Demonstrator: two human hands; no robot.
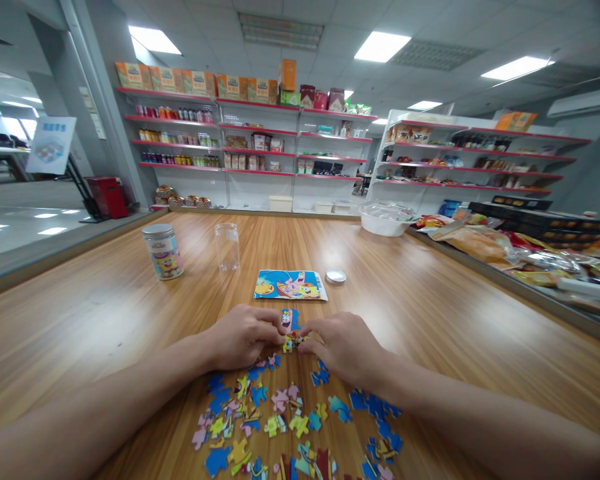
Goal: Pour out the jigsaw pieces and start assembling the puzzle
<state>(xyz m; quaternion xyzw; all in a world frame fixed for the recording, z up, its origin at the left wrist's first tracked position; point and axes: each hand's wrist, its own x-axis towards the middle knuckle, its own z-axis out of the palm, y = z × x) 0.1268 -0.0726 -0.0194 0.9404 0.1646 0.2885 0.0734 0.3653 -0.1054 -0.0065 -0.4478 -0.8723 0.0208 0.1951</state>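
Fingers of my left hand (pixel 247 337) are closed on the left side of a few joined jigsaw puzzle pieces (pixel 289 321). From the other side my right hand (pixel 343 343) pinches the lower right of the same small section. Its upper part shows a pink cartoon face on blue, its lower part yellow; the fingertips hide some of it. Many loose puzzle pieces (pixel 280 398) lie scattered on the table below my hands, in blue, pink, yellow and brown. Just beyond my hands lies a picture card (pixel 290 285) with the cartoon scene.
On the wooden table (pixel 430 293) stand a printed tin (pixel 163 252) and a clear plastic jar (pixel 227 247), with a round silver lid (pixel 335 277) right of the card. A white basin (pixel 386 220) sits farther back. Packaged snacks (pixel 520 247) lie beyond the right edge. Stocked shelves (pixel 260 133) line the back.
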